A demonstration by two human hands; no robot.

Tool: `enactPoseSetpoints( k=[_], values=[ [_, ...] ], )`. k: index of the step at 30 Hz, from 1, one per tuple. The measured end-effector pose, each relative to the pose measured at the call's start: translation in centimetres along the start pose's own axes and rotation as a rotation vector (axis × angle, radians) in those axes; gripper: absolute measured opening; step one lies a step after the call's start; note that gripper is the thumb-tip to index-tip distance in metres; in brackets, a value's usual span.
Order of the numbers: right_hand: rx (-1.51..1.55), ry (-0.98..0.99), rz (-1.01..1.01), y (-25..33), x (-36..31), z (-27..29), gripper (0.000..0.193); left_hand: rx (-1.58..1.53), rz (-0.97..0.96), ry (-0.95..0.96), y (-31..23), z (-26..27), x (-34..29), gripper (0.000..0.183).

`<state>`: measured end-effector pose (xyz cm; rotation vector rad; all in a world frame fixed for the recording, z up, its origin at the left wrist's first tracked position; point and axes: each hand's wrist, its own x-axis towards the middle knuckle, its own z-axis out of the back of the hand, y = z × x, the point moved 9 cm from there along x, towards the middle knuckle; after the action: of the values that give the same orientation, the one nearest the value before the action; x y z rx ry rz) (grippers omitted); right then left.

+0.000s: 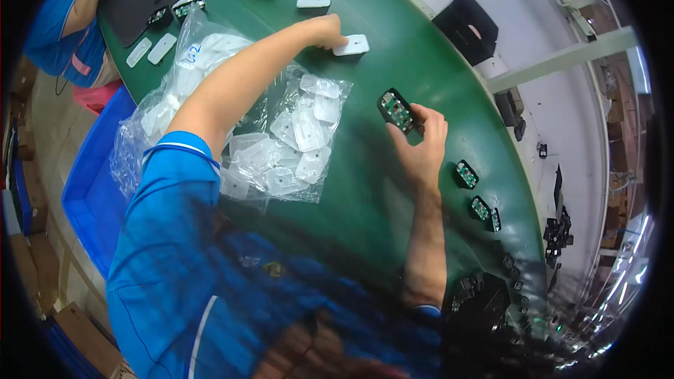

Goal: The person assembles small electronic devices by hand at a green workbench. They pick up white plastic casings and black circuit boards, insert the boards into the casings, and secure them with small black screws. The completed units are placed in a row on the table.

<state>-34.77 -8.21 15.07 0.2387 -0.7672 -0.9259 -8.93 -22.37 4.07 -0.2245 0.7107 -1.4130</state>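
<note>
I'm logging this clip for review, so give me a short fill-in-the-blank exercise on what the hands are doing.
1. The left hand rests on a small ____ cover on the belt.
2. The right hand holds a black case with a ____ circuit board inside.
3. The belt under both hands is ____.
4. The bag of covers lies to the ____ of the right hand.

Missing words: white; green; green; left
</note>
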Motion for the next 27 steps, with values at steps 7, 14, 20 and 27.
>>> enactPoseSetpoints(
  k=[7,14,20,27],
  values=[
    [0.095,-0.162,-0.068,2.6,-2.1,4.4,0.047,0.166,-0.353,-0.701,-8.0,5.7,-8.3,0.049],
    [0.182,-0.228,-0.109,5.4,-7.6,6.6,0.047,-1.102,-0.738,0.293,-15.6,-6.9,-23.4,0.044],
    [0.234,-0.265,-0.103,7.5,-10.8,9.6,0.041,-1.287,-0.585,0.375,-15.0,-10.0,-26.4,0.037],
    [0.077,-0.315,-0.07,8.3,-12.8,10.4,0.021,-1.234,-0.647,0.399,-16.9,-12.7,-28.0,0.039]
  ],
)
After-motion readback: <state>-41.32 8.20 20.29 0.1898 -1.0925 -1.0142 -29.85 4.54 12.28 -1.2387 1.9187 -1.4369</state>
